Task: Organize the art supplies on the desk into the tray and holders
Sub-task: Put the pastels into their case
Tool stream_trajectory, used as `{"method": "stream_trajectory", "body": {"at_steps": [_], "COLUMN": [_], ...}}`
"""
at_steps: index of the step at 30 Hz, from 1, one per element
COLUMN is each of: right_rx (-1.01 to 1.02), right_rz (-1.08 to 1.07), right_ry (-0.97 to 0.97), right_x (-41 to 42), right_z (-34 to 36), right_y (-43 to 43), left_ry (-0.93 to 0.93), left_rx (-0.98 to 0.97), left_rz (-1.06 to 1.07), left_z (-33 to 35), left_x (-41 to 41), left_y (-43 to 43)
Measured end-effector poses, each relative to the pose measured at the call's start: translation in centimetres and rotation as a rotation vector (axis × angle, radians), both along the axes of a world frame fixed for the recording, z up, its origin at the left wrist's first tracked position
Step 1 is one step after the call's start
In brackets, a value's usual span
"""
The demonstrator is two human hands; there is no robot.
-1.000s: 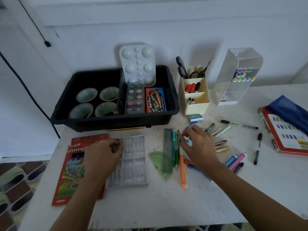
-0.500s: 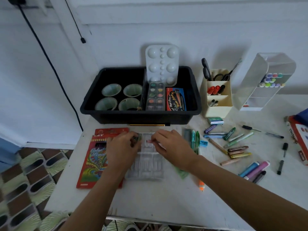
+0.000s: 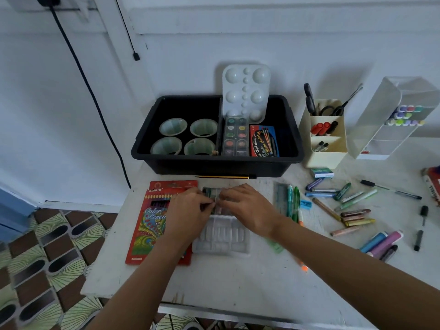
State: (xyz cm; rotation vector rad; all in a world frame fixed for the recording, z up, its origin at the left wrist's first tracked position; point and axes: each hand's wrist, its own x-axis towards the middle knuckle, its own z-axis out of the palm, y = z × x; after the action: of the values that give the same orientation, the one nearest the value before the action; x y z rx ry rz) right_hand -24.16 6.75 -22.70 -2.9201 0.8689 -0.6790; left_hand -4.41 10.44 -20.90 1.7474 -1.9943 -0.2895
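Both hands met over the far end of a clear plastic insert tray [image 3: 221,238] that lay on the white desk [image 3: 238,282], just beside a red colour pencil box [image 3: 152,225]. The left hand [image 3: 190,211] had its fingers curled and pinched a small green piece [image 3: 207,193] at that end. The right hand [image 3: 250,208] had its fingers bent to the same spot; whether they gripped anything could not be told.

Behind them the black tray [image 3: 214,163] held four pale cups [image 3: 172,126] on its left side, with a watercolour set [image 3: 234,136], a blue and red brush pack [image 3: 264,141] and a white palette [image 3: 246,91] propped upright on its right.

The cream holder [image 3: 326,153] to the right held scissors [image 3: 333,109] at the back, red-capped markers [image 3: 320,127] in the middle and dark pens [image 3: 321,146] in front. The clear organiser [image 3: 381,129] held pastel-capped markers [image 3: 404,115] on its top shelf.

Loose crayons [image 3: 354,213] lay scattered on the desk to the right of the hands.
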Motion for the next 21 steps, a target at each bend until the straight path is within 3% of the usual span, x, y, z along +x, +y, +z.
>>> {"method": "stream_trajectory", "body": {"at_steps": [17,21], "right_rx": [0.173,0.275], "right_rz": [-0.087,-0.165], "right_ry": [0.066,-0.082], "right_x": [0.1,-0.9], "right_z": [0.2,0.8], "right_y": [0.6,1.0], "left_ry": [-0.005,0.001], "left_rx": [0.066,0.113], "left_rz": [-0.09,-0.112], "left_z": [-0.2,0.4], "left_x": [0.9,0.6], "left_y": [-0.5,-0.5]}}
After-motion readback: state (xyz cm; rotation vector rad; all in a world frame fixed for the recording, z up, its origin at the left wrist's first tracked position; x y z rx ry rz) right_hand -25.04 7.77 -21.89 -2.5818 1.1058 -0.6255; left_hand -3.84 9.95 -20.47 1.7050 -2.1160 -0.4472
